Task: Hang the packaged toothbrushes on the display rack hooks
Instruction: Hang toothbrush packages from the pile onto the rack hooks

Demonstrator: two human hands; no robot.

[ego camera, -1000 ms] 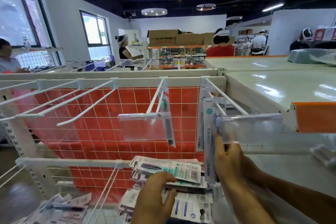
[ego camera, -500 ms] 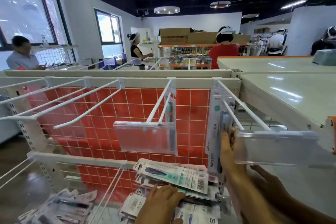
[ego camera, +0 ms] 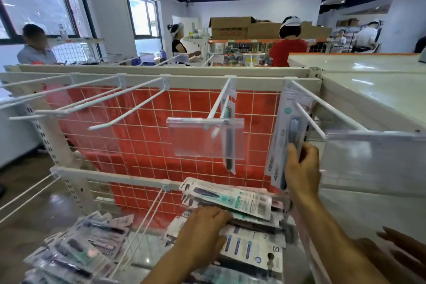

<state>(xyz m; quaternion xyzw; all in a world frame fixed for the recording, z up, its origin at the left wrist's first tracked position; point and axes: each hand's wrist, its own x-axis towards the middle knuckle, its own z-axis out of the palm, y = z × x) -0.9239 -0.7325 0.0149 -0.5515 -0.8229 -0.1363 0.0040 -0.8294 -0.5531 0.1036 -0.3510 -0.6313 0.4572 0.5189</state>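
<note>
My right hand (ego camera: 300, 170) is closed around the lower part of a long, flat toothbrush pack (ego camera: 287, 136), thumb and fingers pinching its glossy card-and-plastic edges; the pack hangs upright on the rightmost hook (ego camera: 310, 120), a thin white wire prong, and I count at least two packs pressed together there, though I cannot tell the exact number. My left hand (ego camera: 205, 230) lies lower down, fingers curled over the near edge of a loose stack of packs (ego camera: 232, 200) lying flat, the top one white with a teal stripe and a barcode. One more pack (ego camera: 229, 136) hangs alone on the middle hook (ego camera: 217, 104), half behind a clear, rectangular plastic label holder (ego camera: 205, 137); a second, larger clear holder (ego camera: 378, 159) fronts the right hook. To the left I count three more long wire hooks (ego camera: 124, 111), bare and slightly upturned at the tips. Behind them runs a white wire grid (ego camera: 147, 136) over a red backing. Another heap of shiny packs (ego camera: 76, 251) sits at lower left. A smooth pale shelf top (ego camera: 378, 99) lies to the right, and I make out at least four people (ego camera: 288, 41) standing beyond the rack.
</note>
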